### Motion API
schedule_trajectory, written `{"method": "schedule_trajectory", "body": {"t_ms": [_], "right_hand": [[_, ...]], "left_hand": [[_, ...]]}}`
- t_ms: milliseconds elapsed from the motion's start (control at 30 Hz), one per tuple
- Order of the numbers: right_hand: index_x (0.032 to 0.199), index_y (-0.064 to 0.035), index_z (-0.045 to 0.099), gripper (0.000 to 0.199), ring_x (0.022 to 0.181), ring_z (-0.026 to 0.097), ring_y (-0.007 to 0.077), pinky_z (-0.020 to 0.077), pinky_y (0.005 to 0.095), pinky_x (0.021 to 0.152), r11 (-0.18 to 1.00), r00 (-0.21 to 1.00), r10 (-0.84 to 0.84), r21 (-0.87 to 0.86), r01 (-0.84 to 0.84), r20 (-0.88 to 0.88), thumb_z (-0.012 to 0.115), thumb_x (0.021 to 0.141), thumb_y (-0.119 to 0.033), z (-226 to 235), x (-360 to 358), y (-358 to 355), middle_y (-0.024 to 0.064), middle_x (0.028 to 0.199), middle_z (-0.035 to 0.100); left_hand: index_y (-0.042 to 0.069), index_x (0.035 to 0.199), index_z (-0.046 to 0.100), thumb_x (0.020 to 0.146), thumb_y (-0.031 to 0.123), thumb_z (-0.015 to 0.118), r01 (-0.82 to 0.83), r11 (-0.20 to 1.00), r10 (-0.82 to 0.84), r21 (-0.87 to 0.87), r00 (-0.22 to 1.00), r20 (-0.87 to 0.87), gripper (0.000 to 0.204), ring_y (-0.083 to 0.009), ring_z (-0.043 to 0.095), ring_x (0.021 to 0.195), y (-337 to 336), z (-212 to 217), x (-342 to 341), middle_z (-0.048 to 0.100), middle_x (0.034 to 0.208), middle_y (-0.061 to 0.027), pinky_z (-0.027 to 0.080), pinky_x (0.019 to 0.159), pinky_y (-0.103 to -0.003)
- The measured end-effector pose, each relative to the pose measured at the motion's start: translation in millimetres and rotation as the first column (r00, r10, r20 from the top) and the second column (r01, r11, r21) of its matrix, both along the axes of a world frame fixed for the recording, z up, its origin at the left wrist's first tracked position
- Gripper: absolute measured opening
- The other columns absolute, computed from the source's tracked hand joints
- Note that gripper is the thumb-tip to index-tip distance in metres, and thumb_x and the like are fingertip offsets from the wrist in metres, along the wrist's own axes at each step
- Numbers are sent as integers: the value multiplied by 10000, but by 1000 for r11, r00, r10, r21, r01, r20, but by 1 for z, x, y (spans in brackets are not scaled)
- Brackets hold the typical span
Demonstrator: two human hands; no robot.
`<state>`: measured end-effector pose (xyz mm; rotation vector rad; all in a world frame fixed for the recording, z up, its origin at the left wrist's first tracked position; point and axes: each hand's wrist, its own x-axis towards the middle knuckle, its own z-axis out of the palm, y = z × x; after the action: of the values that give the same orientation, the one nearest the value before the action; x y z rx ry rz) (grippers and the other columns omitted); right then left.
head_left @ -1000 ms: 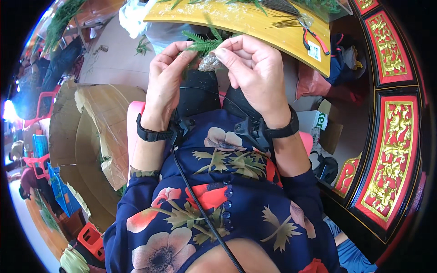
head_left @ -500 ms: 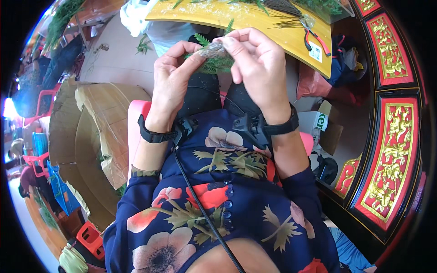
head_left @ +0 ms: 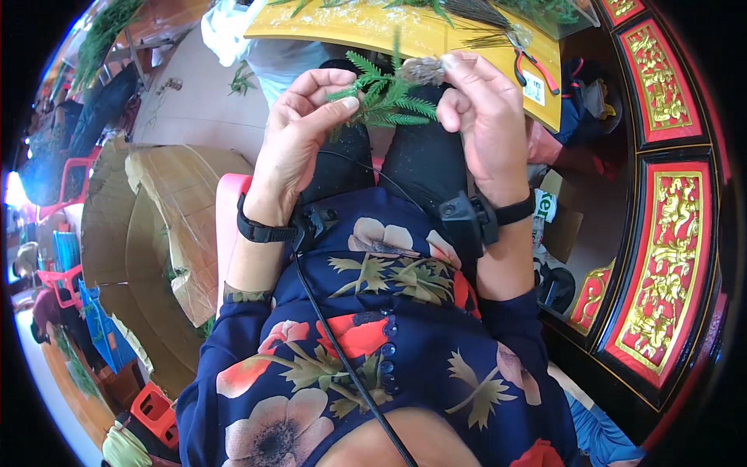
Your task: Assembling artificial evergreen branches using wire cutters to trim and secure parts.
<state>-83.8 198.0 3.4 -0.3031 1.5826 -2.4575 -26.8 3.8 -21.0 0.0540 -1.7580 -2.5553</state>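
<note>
My left hand (head_left: pixel 299 117) pinches a green fir sprig (head_left: pixel 393 105) between thumb and fingers, over my lap. The sprig's needled tips fan out to the right and upward. A greyish-brown pine cone (head_left: pixel 422 71) lies sideways at the upper right of the sprig. At the cone's right end, my right hand (head_left: pixel 490 113) grips it with thumb and forefinger, the other fingers curled. Whether the cone is fastened to the sprig cannot be made out.
Beyond my hands stands a yellow table (head_left: pixel 482 58) bearing red-handled pliers (head_left: pixel 537 70), dark wires (head_left: pixel 486 19) and greenery. A large cardboard box (head_left: pixel 140 257) is on my left, a white plastic bag (head_left: pixel 229 31) ahead of it. Red-and-gold carved panels (head_left: pixel 661 257) line the right.
My right hand has moved right with the cone, which was held close to my left fingers. The green sprig now shows more fully between my hands.
</note>
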Motion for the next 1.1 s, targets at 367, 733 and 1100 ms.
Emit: {"method": "schedule_trajectory", "body": {"t_ms": [367,733,1100], "right_hand": [[970,1,583,173,489,444,93,343,234,493,926,995,98,-366,-88,8,517,940,-156,9,-4,26,50,796,619],[952,4,601,155,469,443,86,346,231,468,974,999,22,-223,-31,-46,558,913,-140,18,4,20,39,748,624],[833,0,625,76,507,569,93,425,224,474,778,829,95,560,284,-552,628,835,-75,-3,25,-16,51,688,644]], "left_hand": [[-21,1065,594,907,56,545,35,990,-37,137,999,14,182,-180,644,903,0,-2,-3,648,1010,-107,497,841,-250],[-15,1038,599,909,62,558,52,980,-57,192,998,18,156,-179,642,911,-3,-5,-4,647,992,-86,504,831,-268],[17,958,622,859,37,641,-108,991,111,78,993,-40,103,-83,592,837,6,-4,-2,639,922,-30,456,793,-198]]}}
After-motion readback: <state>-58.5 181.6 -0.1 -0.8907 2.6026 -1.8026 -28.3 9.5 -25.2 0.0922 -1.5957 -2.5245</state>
